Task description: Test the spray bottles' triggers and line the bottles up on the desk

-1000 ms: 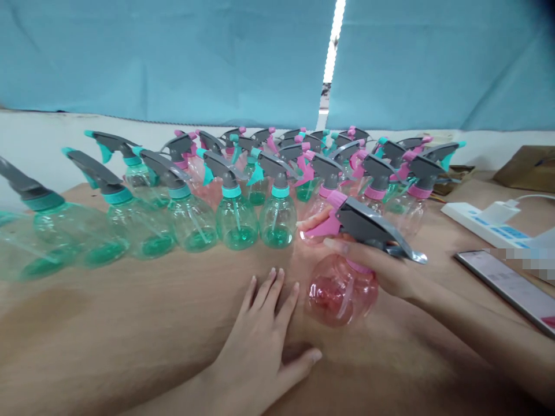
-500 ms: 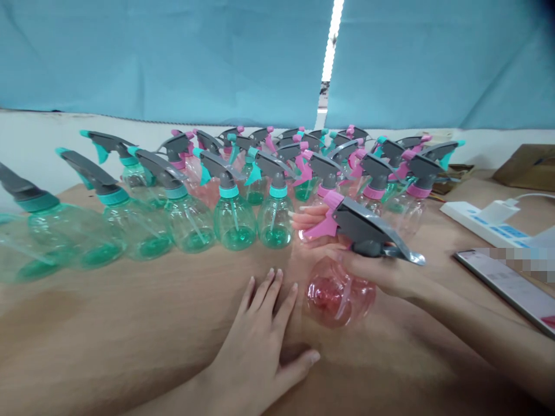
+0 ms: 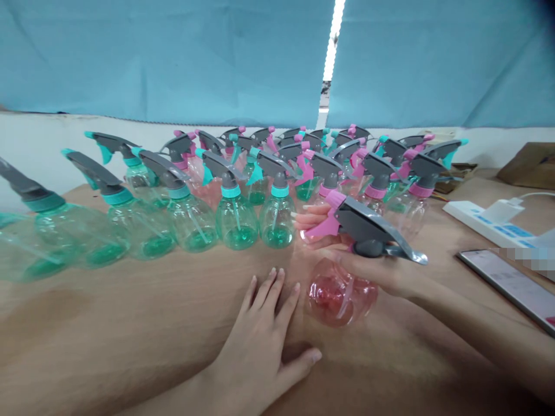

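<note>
My right hand [image 3: 373,268] is wrapped round the neck of a pink spray bottle [image 3: 342,294] with a grey head and pink trigger [image 3: 323,225]; its fingers lie over the trigger. The bottle is tilted, with its round base toward me, just above the table. My left hand [image 3: 260,335] lies flat on the brown table [image 3: 108,323] with fingers spread, just left of the bottle, holding nothing. Behind both hands stand several rows of green spray bottles [image 3: 236,216] and pink spray bottles [image 3: 377,185] with grey heads.
A white power strip [image 3: 489,225] with a plugged charger lies at the right. A phone [image 3: 511,286] rests near the right edge. A brown box [image 3: 531,164] sits at the far right. Blue curtains [image 3: 173,58] hang behind the table.
My right hand's fingers have closed over the pink trigger, and the bottle has shifted slightly. My left hand has stayed flat in place.
</note>
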A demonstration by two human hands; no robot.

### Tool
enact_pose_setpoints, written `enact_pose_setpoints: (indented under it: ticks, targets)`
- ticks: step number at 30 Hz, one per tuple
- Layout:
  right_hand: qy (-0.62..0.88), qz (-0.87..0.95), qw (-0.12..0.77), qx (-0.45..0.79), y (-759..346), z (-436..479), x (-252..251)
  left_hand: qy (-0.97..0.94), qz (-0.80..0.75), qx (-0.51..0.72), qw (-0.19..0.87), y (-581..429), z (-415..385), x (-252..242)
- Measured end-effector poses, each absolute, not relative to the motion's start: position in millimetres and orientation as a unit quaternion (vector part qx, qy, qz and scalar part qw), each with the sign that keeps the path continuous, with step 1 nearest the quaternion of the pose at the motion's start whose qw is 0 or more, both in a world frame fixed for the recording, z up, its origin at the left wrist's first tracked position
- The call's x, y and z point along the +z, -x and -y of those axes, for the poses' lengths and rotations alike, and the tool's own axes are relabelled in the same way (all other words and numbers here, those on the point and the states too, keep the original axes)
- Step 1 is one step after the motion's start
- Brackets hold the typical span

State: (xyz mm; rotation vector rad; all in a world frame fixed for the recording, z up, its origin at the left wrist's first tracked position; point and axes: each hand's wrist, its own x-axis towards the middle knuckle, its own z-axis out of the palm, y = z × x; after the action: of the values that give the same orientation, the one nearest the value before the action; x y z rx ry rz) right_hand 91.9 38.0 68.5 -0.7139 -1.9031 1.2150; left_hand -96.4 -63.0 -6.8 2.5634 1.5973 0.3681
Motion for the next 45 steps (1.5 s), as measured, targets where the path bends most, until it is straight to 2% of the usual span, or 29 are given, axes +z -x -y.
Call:
enact_pose_setpoints:
  ticks: [10, 20, 27, 33, 39, 45]
  targets:
    - [0.345, 0.742, 0.373, 0.436, -91, -36, 67, -0.842, -0.528, 0.099, 0.046, 96, 63, -5]
    - [0.320, 0.764, 0.415, 0.377, -89, -37, 66, -0.846, -0.525, 0.087, 0.031, 95, 63, -4]
    - [0.326, 0.754, 0.424, 0.383, -90, -33, 73, -0.846, -0.526, 0.085, 0.025, 96, 63, -4]
    - [0.371, 0.752, 0.383, 0.387, -95, -32, 73, -0.846, -0.526, 0.084, 0.025, 95, 63, -4]
    - [0.391, 0.753, 0.397, 0.349, -99, -29, 79, -0.846, -0.526, 0.083, 0.022, 95, 62, -3]
    - [0.426, 0.768, 0.332, 0.345, -106, -32, 71, -0.848, -0.524, 0.079, 0.020, 94, 62, -3]
